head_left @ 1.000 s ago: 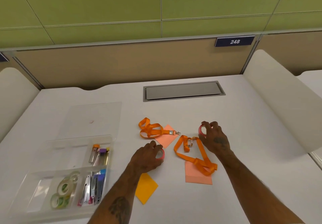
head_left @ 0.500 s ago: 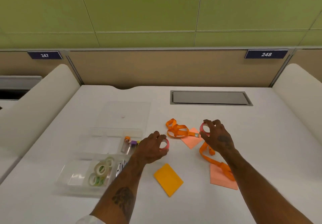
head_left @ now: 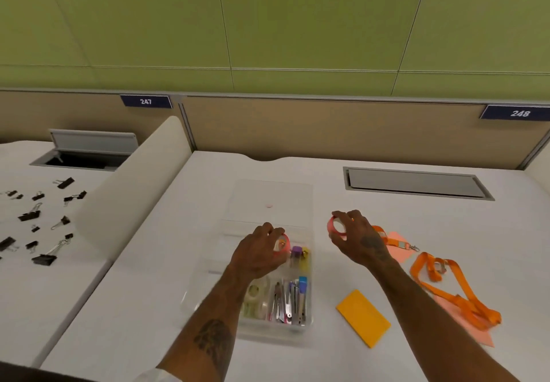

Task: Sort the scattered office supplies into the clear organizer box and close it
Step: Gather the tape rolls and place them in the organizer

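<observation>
My left hand [head_left: 259, 253] is clamped on a pink tape roll [head_left: 282, 244], held over the middle of the clear box [head_left: 308, 326], which sits open on the white tabletop [head_left: 154, 262] with its lid [head_left: 272, 197] laid flat at 12 o'clock. My right hand [head_left: 355, 237] grips a 2nd pink tape roll [head_left: 332, 226] in its fingertips, above the tabletop at 3 o'clock of the box. Inside the box, clear tape rolls [head_left: 256, 298] lie beside nail clippers [head_left: 287, 301]. At 3 o'clock of my right hand lie 2 orange lanyards [head_left: 452, 289] over pink sticky notes [head_left: 397, 247]; a yellow sticky pad [head_left: 363, 317] lies near the box. Black binder clips [head_left: 32, 218] scatter the neighbouring desk [head_left: 26, 301] at 9 o'clock
</observation>
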A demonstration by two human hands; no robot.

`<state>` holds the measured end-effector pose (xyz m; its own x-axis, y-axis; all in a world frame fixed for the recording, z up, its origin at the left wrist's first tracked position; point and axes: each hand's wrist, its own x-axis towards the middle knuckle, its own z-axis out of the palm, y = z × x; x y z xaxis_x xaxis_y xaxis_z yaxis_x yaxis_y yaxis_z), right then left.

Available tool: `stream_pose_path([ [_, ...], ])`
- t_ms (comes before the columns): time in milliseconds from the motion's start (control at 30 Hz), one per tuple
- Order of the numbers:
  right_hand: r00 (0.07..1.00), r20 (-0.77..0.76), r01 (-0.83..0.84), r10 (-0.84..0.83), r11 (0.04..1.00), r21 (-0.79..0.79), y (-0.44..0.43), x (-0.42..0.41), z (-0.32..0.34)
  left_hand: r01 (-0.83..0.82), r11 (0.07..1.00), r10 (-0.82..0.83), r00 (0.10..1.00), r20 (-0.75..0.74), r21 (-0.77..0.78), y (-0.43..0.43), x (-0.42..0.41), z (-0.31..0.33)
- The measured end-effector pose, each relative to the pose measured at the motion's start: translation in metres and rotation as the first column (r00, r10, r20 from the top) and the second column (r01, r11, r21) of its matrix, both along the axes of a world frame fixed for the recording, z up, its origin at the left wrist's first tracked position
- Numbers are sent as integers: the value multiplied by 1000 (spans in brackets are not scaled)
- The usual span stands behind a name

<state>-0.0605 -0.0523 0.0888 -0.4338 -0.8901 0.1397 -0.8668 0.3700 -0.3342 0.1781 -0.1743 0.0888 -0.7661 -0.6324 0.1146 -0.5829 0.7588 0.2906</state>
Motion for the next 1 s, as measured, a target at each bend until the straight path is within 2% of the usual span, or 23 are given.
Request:
stream_pose_path([
  [133, 997, 16, -71, 70, 997, 19, -27, 42, -1, -21, 1000, 21, 999, 28, -7, -27, 29, -9],
  [367, 990, 44, -136, 132, 984, 113, -60, 90, -4, -15, 997, 9, 997, 81, 73, -55, 50, -27],
  [533, 986, 22, -166, 165, 976, 137, -79, 102, -2, -37, 991, 24, 994, 103, 130, -68, 49, -38],
  [867, 979, 25, -202, 201, 971, 131, -112, 111, -7, -26, 989, 12, 995, 95, 146, -77, 42, -50],
  [1000, 979, 31, -206, 203, 968, 145, -119, 111, -9, -10, 993, -7, 990, 144, 117, -81, 45, -55],
])
